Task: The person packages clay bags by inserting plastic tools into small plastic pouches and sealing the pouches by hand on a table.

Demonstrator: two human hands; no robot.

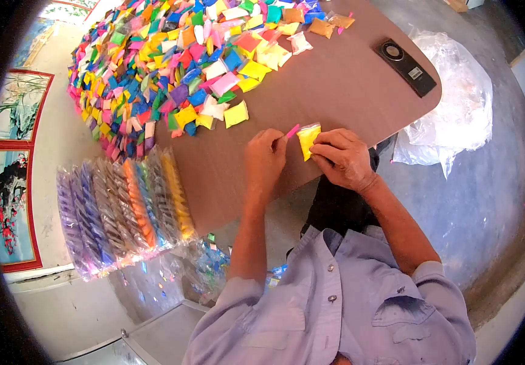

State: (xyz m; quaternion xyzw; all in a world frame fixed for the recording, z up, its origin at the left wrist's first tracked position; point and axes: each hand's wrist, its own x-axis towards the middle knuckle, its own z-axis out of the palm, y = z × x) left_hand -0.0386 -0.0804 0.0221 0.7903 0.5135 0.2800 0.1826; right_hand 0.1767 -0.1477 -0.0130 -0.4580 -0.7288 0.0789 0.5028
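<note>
My right hand [345, 159] pinches the right side of a small yellow packet [309, 140] with a clear top edge, holding it just above the brown table. To its left, my left hand [265, 157] is closed, and a thin pink stick [293, 131] pokes out from its fingertips towards the packet's upper left corner. Whether the stick touches the packet I cannot tell. Nearby on the table lies a loose yellow packet [236, 114], at the edge of a large heap of colourful small packets [171, 67].
Long clear bags of twisted coloured pieces [122, 210] hang over the table's left edge. A black rectangular device [407, 67] with a round dial lies at the right end of the brown table [329, 79]. Beyond it stands a white plastic bag [457, 97] on the floor.
</note>
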